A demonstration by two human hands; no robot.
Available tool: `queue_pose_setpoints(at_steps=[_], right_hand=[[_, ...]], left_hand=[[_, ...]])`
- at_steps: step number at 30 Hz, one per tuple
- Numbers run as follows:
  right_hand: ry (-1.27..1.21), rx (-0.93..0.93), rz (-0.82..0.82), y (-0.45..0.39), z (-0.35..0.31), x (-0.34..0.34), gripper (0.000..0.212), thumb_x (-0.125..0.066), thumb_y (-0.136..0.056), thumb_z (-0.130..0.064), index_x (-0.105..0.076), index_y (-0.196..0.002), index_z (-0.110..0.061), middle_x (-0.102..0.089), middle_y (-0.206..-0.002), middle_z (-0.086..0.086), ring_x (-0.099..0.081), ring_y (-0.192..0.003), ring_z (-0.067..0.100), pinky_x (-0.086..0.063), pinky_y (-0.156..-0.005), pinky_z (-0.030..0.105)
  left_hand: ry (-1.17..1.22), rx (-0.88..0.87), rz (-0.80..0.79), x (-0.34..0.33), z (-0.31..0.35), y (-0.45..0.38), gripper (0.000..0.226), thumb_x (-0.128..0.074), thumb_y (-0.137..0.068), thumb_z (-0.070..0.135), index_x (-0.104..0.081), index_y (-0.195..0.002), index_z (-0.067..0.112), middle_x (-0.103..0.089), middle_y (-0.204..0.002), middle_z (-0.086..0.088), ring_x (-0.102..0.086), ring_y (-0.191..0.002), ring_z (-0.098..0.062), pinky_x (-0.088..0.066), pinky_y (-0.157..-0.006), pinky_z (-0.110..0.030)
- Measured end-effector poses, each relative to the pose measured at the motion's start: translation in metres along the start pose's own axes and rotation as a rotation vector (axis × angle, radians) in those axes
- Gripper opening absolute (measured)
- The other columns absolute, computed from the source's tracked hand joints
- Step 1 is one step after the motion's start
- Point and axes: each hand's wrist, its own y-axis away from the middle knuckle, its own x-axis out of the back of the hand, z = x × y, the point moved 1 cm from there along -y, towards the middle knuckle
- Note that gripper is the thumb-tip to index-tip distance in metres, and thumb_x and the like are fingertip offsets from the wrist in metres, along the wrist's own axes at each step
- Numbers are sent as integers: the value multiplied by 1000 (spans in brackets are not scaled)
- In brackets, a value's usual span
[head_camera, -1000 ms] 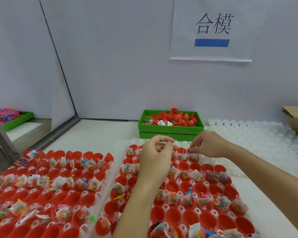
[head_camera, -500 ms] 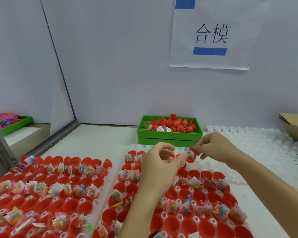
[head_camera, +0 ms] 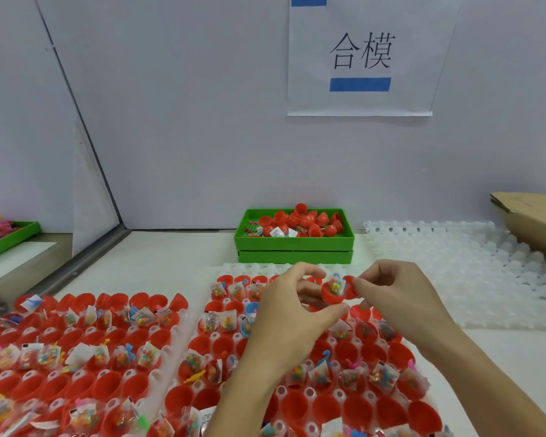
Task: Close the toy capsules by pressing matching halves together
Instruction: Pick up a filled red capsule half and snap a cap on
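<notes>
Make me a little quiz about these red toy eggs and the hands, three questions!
1. True or false: the capsule half in the left hand already has a toy packet in it.
2. What colour is the bin at the back? A blue, B green, C yellow.
3. Fill in: the right hand pinches a second red ____ beside the first one.

Key: 1 true; 2 B; 3 half.

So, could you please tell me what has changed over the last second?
Both hands have lifted off the tray. The left hand now pinches a red capsule half holding a toy packet, and the right hand brings the other half against it. The trays and green bin stayed put.
</notes>
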Motion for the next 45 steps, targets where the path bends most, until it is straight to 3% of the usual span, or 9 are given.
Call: queue_pose_setpoints(at_steps=[7, 13, 19, 23, 26, 30, 33, 39, 45], right_hand=[[-17, 28, 42, 3, 2, 2, 16, -72, -76, -20, -67, -61, -17, -69, -58, -5, -61, -48, 3, -41, -52, 21], [-15, 63, 42, 5, 1, 1, 15, -73, -76, -21, -65, -65, -16, -70, -58, -6, -66, -57, 8, -50, -59, 26], [-220, 81, -70, 5, -1, 8, 9, -71, -85, -19, -65, -84, -12, -75, -73, -1, -73, -66, 13, -56, -69, 33], [-335, 178, -199, 8, -3, 9, 10, -72, -84, -23, -73, -94, -26, -72, -87, -2, -74, -77, 14, -58, -68, 22], [-297, 251, -241, 10, -5, 7, 20, -72, -86, -13, -75, -93, -32, -72, -87, -2, -71, -75, 12, -59, -70, 27], [-229, 346, -205, 11, -8, 4, 24, -72, -85, -2, -73, -93, -24, -74, -89, -5, -71, -82, 14, -59, -73, 31], [-233, 349, -158, 10, -7, 4, 21, -75, -82, -4, -74, -91, -23, -74, -85, -6, -72, -80, 14, -60, -74, 30], [-284, 334, -126, 8, -3, 6, 19, -75, -82, -5, -74, -92, -21, -74, -84, -3, -71, -75, 16, -59, -72, 29], [-358, 327, -152, 7, -4, 9, 20, -73, -82, 1, -74, -91, -17, -75, -85, 0, -72, -75, 19, -59, -71, 27]], left_hand=[[19, -15, -22, -5, 2, 1, 30, -82, -79, 28, -67, -104, 29, -73, -88, 12, -68, -85, 0, -54, -75, -14], [10, -43, -23, -6, 2, 2, 25, -79, -83, 27, -68, -105, 30, -71, -85, 7, -69, -81, -5, -56, -74, -18], [1, -55, -2, -6, 2, 1, 23, -77, -85, 24, -69, -106, 26, -72, -79, 6, -70, -75, -6, -56, -68, -17], [-20, -58, 15, -6, -1, 1, 22, -77, -85, 27, -69, -105, 29, -73, -81, 10, -70, -80, -5, -58, -74, -19], [-28, -79, 17, -5, -1, 0, 19, -77, -85, 27, -70, -101, 33, -72, -81, 14, -70, -77, -6, -58, -72, -22], [-60, -114, 40, -6, 0, 0, 18, -76, -85, 26, -67, -93, 40, -71, -81, 19, -69, -75, -5, -58, -70, -21], [-44, -130, 39, -7, 1, 0, 19, -76, -85, 23, -69, -98, 35, -71, -82, 17, -70, -77, -6, -59, -72, -24], [12, -162, 34, -6, 2, 0, 24, -74, -87, 21, -68, -109, 27, -72, -87, 15, -70, -80, -4, -56, -69, -16], [28, -201, 19, -4, 6, 1, 16, -72, -89, 21, -68, -100, 32, -72, -83, 13, -69, -79, -7, -58, -73, -25]])
